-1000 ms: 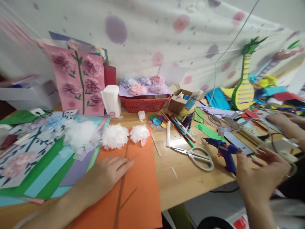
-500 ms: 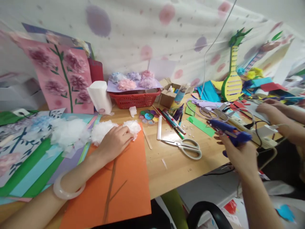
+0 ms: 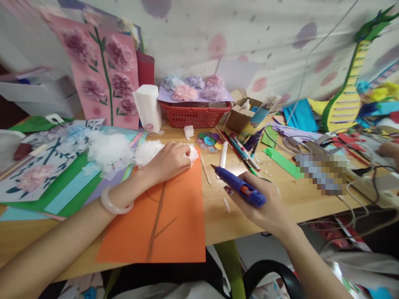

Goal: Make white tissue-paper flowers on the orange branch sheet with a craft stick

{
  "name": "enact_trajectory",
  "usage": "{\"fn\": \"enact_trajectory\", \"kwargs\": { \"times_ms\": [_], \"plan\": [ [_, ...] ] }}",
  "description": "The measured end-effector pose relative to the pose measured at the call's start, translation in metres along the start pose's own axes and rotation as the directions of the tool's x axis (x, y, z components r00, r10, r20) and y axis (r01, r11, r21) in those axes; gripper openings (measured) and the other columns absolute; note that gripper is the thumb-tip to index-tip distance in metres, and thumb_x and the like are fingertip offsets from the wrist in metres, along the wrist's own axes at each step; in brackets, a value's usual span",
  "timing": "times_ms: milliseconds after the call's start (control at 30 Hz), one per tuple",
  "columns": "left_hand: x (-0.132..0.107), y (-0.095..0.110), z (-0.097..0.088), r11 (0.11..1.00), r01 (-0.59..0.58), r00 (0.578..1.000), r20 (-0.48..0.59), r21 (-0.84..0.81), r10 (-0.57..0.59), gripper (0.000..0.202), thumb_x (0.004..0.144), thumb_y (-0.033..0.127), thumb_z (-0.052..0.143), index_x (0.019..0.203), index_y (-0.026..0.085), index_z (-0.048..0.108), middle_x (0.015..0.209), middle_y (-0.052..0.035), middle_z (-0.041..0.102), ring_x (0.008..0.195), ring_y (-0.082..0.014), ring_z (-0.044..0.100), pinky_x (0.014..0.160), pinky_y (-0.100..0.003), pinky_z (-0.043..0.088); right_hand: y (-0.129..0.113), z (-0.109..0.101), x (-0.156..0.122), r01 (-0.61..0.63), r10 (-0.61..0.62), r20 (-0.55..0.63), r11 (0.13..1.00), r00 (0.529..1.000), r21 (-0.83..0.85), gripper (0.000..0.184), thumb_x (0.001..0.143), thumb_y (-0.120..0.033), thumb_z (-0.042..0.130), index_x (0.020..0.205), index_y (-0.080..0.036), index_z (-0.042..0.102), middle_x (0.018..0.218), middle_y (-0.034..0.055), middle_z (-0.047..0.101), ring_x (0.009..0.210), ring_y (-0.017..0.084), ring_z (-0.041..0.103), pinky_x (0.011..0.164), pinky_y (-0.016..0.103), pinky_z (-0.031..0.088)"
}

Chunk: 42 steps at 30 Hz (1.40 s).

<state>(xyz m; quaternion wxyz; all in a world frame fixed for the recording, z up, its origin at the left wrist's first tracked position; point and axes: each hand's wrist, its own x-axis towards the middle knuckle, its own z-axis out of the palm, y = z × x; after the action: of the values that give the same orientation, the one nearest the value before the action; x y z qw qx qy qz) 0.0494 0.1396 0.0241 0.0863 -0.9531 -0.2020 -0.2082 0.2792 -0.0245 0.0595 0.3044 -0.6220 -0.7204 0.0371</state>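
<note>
My left hand (image 3: 168, 160) rests at the top edge of an orange sheet (image 3: 162, 216) with a thin brown stem on it; its fingers curl over a white tissue-paper flower (image 3: 192, 153). A second white tissue flower (image 3: 146, 150) lies just left of it. My right hand (image 3: 262, 207) grips a blue hot glue gun (image 3: 240, 187), whose nozzle points left toward the flower, over the wooden table (image 3: 289, 195). A pale bangle (image 3: 114, 203) is on my left wrist.
A red basket (image 3: 195, 116) topped with pastel paper flowers stands at the back, beside a white roll (image 3: 148, 108) and a pink flower picture (image 3: 102, 70). Markers (image 3: 241, 151), a paint palette (image 3: 209, 141) and cables (image 3: 358, 166) crowd the right. Another person's hand (image 3: 389, 150) shows at far right.
My right hand has picked up the glue gun and carried it left toward the orange sheet. My left hand moved up the sheet onto the white flower.
</note>
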Motion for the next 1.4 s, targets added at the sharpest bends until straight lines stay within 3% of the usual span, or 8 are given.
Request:
{"fn": "enact_trajectory", "kwargs": {
  "times_ms": [100,200,367,533,800,1067,1400],
  "plan": [
    [0.005,-0.009,0.0,0.985,0.088,0.995,-0.026,-0.149,-0.092,0.022,0.091,0.025,0.057,0.08,0.021,0.075,0.093,-0.0068,0.064,0.089,-0.023,0.053,0.078,-0.038,0.037,-0.002,0.013,0.004,0.04,-0.039,0.14,0.999,0.989,-0.009,0.024,0.086,-0.041,0.061,0.078,-0.022,0.049,0.063,-0.0013,0.059,0.051,0.014,0.053,0.05,0.026,0.034],
    [0.006,-0.015,0.0,0.962,0.154,0.985,-0.04,-0.224,-0.167,0.022,0.09,0.025,0.058,0.079,0.019,0.076,0.091,-0.0067,0.063,0.089,-0.0227,0.053,0.081,-0.038,0.037,-0.008,0.025,0.012,0.127,-0.101,0.203,0.985,0.974,-0.12,0.024,0.087,-0.043,0.058,0.08,-0.021,0.05,0.066,0.0012,0.06,0.056,0.017,0.055,0.052,0.027,0.032],
    [0.003,-0.02,0.002,0.957,0.118,0.992,-0.012,-0.265,-0.126,0.02,0.086,0.018,0.057,0.085,0.021,0.076,0.101,-0.0063,0.064,0.095,-0.0233,0.052,0.088,-0.041,0.036,-0.015,0.038,0.024,0.292,-0.229,0.263,0.927,0.937,-0.234,0.029,0.091,-0.043,0.052,0.075,-0.019,0.055,0.069,0.0068,0.062,0.068,0.023,0.059,0.059,0.031,0.035],
    [0.006,-0.015,0.007,0.971,0.056,0.997,0.069,-0.231,-0.041,0.022,0.087,0.015,0.053,0.096,0.021,0.073,0.118,-0.009,0.062,0.112,-0.0288,0.049,0.094,-0.046,0.034,-0.012,0.036,0.021,0.299,-0.241,0.248,0.925,0.938,-0.233,0.028,0.09,-0.041,0.053,0.074,-0.018,0.057,0.066,0.0069,0.061,0.069,0.024,0.057,0.06,0.033,0.037],
    [0.012,-0.02,0.021,0.965,0.165,0.984,-0.033,-0.203,-0.175,0.014,0.085,0.023,0.059,0.083,0.017,0.071,0.11,-0.01,0.064,0.107,-0.0303,0.049,0.09,-0.049,0.034,-0.014,0.045,0.029,0.371,-0.314,0.229,0.887,0.921,-0.276,0.031,0.092,-0.043,0.052,0.075,-0.017,0.059,0.065,0.007,0.061,0.066,0.023,0.053,0.062,0.033,0.037],
    [0.011,-0.035,0.031,0.96,0.193,0.972,-0.097,-0.201,-0.216,0.014,0.081,0.028,0.067,0.088,0.018,0.074,0.104,-0.0065,0.064,0.107,-0.03,0.048,0.093,-0.05,0.032,-0.008,0.061,0.046,0.46,-0.392,0.241,0.784,0.888,-0.417,0.042,0.095,-0.052,0.048,0.074,-0.018,0.061,0.063,0.0086,0.062,0.068,0.025,0.051,0.064,0.035,0.032],
    [0.011,-0.037,0.028,0.956,0.191,0.972,-0.091,-0.223,-0.215,0.012,0.081,0.028,0.069,0.086,0.02,0.076,0.107,-0.0062,0.065,0.109,-0.03,0.049,0.093,-0.049,0.032,-0.012,0.059,0.062,0.538,-0.417,0.345,0.715,0.841,-0.446,0.03,0.094,-0.04,0.053,0.077,-0.016,0.061,0.063,0.0082,0.061,0.068,0.024,0.048,0.066,0.035,0.029]
  ]
}}
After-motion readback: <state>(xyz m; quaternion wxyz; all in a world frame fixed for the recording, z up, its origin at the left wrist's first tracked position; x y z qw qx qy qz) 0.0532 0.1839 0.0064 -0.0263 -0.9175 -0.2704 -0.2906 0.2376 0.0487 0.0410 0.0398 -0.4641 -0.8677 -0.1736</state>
